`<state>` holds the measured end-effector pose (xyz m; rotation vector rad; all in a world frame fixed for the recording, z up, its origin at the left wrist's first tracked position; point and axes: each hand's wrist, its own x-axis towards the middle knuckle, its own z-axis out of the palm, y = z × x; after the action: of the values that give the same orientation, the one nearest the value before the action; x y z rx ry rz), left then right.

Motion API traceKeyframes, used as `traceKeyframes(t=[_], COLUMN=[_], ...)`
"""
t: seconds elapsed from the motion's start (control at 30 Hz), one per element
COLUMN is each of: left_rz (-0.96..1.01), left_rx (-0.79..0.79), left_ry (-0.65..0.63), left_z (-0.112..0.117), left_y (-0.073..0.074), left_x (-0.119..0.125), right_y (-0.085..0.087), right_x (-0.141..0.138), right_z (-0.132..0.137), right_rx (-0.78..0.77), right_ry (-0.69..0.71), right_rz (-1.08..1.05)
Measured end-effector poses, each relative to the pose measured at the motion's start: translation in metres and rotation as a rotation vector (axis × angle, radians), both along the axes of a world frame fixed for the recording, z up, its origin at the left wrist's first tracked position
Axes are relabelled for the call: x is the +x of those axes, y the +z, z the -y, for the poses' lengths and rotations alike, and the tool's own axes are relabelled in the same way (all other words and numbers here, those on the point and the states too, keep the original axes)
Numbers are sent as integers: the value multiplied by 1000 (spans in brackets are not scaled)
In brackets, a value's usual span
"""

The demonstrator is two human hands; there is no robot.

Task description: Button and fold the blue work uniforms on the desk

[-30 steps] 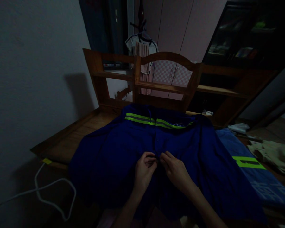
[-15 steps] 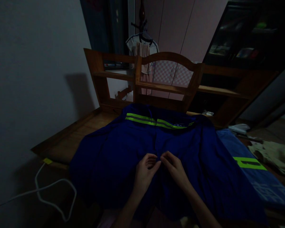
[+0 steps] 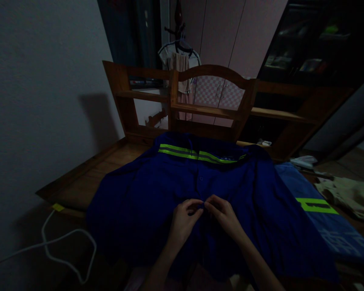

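Note:
A dark blue work jacket point(image 3: 145, 194) with lime-yellow and grey reflective bands lies spread out, front side up. At its front opening, below a visible button point(image 3: 201, 178), both hands meet with fingertips almost touching. My left hand point(image 3: 186, 218) is closed in a pinch on the jacket's front edge. My right hand point(image 3: 223, 212) pinches the same edge from the other side. Exactly what sits between the fingertips, cloth or a button, is too dark and small to make out.
Behind the jacket stands a wooden headboard point(image 3: 206, 109) with shelves. To the right lie a folded blue garment point(image 3: 294, 182) with a lime-yellow patch and a beige cloth point(image 3: 348, 198). A white cable point(image 3: 69, 231) loops at the lower left beside the wall point(image 3: 48, 101).
Both hands stay at the jacket's front edge, and the left fingertips have closed together more. A button above them shows more clearly. The view has shifted slightly.

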<state>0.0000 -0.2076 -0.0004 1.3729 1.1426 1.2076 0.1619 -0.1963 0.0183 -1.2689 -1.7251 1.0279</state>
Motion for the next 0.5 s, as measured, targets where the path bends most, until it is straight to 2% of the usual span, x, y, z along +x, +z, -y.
traceKeyframes(t=[0.2,0.37,0.43,0.5], left_rz=[-92,-165,-212,-346], left_rx=[79,122,118,150], left_ry=[43,81,108,217], left_z=[2,3,0,-7], left_y=[0,3,4,6], left_x=[1,8,-2,-28], right_y=[4,18,27,34], right_x=[2,0,19,57], right_z=[-2,8,8,5], right_rx=[15,80,93,140], right_ry=[69,36,-25,-175], right_rz=[45,142,172,228])
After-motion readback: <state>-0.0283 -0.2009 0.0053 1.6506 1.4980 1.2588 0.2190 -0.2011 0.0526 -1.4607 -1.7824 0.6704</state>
